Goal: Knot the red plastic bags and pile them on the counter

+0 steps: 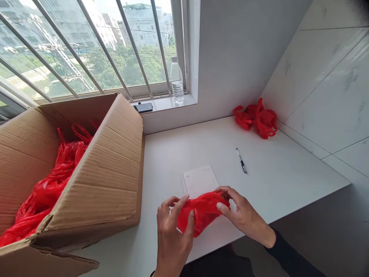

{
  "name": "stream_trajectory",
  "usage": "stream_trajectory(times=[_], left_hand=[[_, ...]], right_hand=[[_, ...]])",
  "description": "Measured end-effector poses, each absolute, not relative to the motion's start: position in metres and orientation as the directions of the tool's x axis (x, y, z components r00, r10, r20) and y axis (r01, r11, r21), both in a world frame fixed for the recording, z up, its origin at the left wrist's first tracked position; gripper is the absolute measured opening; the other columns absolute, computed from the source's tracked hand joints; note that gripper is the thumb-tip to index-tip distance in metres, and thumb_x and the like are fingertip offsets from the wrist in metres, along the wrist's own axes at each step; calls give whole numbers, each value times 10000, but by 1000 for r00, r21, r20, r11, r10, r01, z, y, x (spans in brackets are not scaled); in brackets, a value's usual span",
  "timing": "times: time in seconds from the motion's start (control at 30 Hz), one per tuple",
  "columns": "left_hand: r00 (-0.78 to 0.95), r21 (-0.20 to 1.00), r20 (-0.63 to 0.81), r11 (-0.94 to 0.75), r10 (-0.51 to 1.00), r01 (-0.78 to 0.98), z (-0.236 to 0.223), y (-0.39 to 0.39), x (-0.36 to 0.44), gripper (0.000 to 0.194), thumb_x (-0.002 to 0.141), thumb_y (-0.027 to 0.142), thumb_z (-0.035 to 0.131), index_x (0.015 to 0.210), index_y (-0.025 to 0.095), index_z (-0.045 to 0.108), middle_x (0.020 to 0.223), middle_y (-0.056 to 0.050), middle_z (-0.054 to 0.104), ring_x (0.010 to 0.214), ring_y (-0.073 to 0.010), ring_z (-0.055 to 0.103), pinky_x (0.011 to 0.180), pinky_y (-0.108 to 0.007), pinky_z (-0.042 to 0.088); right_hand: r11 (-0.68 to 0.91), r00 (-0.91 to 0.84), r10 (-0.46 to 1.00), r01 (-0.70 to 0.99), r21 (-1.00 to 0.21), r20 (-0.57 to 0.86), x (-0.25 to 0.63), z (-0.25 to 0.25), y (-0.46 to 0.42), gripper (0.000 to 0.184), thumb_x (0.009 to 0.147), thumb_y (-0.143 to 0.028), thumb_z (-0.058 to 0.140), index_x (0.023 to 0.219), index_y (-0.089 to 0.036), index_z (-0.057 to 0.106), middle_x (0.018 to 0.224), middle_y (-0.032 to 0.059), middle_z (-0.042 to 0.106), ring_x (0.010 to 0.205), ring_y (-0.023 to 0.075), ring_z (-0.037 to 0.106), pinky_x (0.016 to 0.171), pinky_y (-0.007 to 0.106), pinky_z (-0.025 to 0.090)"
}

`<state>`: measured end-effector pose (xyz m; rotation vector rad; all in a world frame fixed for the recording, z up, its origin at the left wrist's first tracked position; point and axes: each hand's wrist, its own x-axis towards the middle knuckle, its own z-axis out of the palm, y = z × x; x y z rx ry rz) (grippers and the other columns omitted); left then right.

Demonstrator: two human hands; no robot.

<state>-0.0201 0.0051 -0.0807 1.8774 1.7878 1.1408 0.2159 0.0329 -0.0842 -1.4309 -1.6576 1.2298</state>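
Between my two hands a red plastic bag (206, 211) is held just above the white table, near its front edge. My left hand (175, 227) grips the bag's left end, with fingers curved over it and the thumb against the near side. At the bag's right end, my right hand (235, 207) pinches it between thumb and fingers. Under and behind the bag lies a white notebook (201, 179) with small handwriting on it, its lower part hidden by the bag. A black and clear pen (241, 161) rests to the right of the notebook.
On the left stands an open cardboard box (112, 169) filled with red plastic bags (54, 184). More red bags (256, 117) lie bunched in the far right corner. A water bottle (177, 82) and a dark phone (143, 107) are on the sill beside the barred window.
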Motion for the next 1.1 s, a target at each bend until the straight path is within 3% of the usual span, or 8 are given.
stream_trajectory(times=[0.13, 0.37, 0.5, 0.67, 0.77, 0.87, 0.97, 1.1], left_hand=[[-242, 756, 385, -155, 890, 635, -72, 4, -19, 122, 922, 353, 683, 966, 304, 786, 976, -46, 571, 932, -224, 574, 787, -332, 506], [-495, 993, -28, 81, 869, 85, -57, 2, -24, 387, 853, 588, 690, 1053, 257, 660, 793, 11, 651, 662, -145, 565, 691, -239, 518], [-447, 978, -18, 109, 894, 177, -49, 1, -10, 468, 723, 611, 800, 932, 248, 591, 776, 21, 633, 634, -149, 570, 608, -240, 500], [-430, 979, -111, 174, 896, 110, -40, -2, -6, 373, 828, 536, 749, 858, 255, 505, 695, 48, 597, 592, -132, 542, 583, -227, 462], [-434, 982, -134, 178, 891, 63, -32, -8, -7, 345, 826, 495, 758, 1005, 265, 573, 831, 25, 698, 718, -167, 669, 734, -256, 540], [-436, 965, -143, 223, 888, 138, -22, -15, -5, 451, 801, 519, 767, 1140, 270, 605, 916, -12, 751, 749, -216, 704, 744, -315, 580], [-412, 957, -114, 211, 904, 199, -14, -21, -1, 453, 825, 536, 734, 1179, 279, 621, 872, -12, 745, 762, -227, 692, 720, -327, 591], [-411, 945, -84, 203, 908, 256, -6, -26, 3, 430, 827, 555, 729, 1153, 292, 631, 688, 39, 680, 632, -200, 638, 681, -314, 565]], right_hand=[[-48, -183, 977, 321, -946, -112, 209, -81, 34, 273, 1031, -521, 509, 1016, -265, 605, 939, -3, 601, 870, 198, 541, 799, 342, 428], [-110, -88, 990, -7, -994, -109, 215, -96, 31, 326, 1028, -564, 508, 976, -243, 543, 898, -5, 522, 820, 181, 493, 735, 299, 432], [-174, -120, 978, -5, -985, -172, 215, -88, 22, 338, 1030, -573, 494, 968, -244, 543, 887, 2, 545, 800, 189, 502, 737, 309, 440], [-176, -42, 983, 82, -981, -180, 219, -68, 12, 325, 1026, -567, 496, 1016, -247, 553, 895, 10, 598, 863, 213, 586, 756, 319, 489], [-16, 164, 986, 176, -984, 13, 213, -55, 0, 276, 981, -458, 613, 1181, -277, 551, 1172, 56, 628, 1110, 250, 617, 895, 376, 537], [403, 321, 798, 346, -848, 510, 199, -37, -13, 447, 882, -175, 692, 1270, -323, 530, 1266, 62, 609, 1198, 262, 596, 989, 456, 540], [627, -78, 713, 516, -583, 697, 185, -19, -12, 455, 886, -11, 585, 1232, -305, 558, 1177, 51, 676, 1147, 253, 632, 1058, 512, 512], [650, -551, 760, 649, -396, 346, 185, -16, 11, 186, 996, -115, 525, 1105, -229, 623, 1044, 52, 712, 992, 243, 678, 1133, 563, 426]])
